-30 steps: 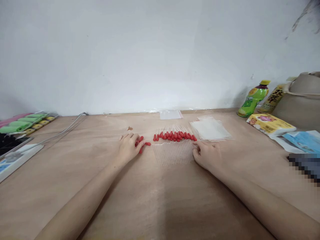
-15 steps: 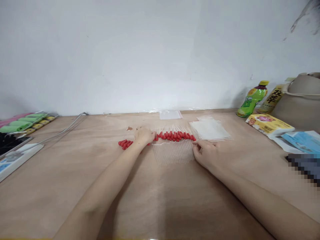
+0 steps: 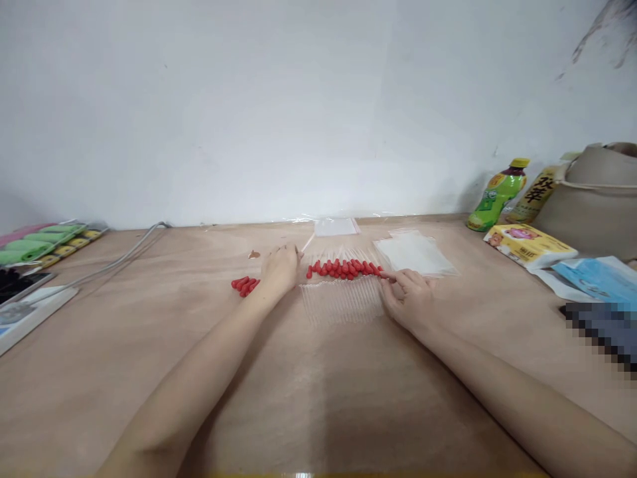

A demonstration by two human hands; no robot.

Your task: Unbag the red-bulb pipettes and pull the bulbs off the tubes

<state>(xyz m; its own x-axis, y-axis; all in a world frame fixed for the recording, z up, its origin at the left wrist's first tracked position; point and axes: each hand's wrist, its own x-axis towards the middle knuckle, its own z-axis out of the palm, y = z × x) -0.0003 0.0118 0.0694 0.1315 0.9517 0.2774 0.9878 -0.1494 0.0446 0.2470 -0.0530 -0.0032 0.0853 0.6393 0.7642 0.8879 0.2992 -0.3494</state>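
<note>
A row of red rubber bulbs (image 3: 343,269) lies in the middle of the table, with thin clear tubes fanning out behind them. Just in front is a row of clear tubes (image 3: 343,302) laid side by side. My left hand (image 3: 281,269) is closed at the left end of the row, and a thin pale tube (image 3: 308,243) sticks up from its fingertips. My right hand (image 3: 409,295) pinches at the row's right end, its fingertips against the last red bulb. More loose red bulbs (image 3: 245,286) lie left of my left wrist, partly hidden by it.
Flat clear bags (image 3: 414,253) lie behind my right hand, with another bag (image 3: 336,227) near the wall. A green bottle (image 3: 497,196), a yellow tissue pack (image 3: 530,245) and a beige bag (image 3: 592,199) stand at right. A grey cable (image 3: 134,251) runs along the left.
My left hand has lifted slightly off the row, and a thin tube now shows at its fingertips. My right fingers have shifted slightly onto the end bulb. The view has moved a little.
</note>
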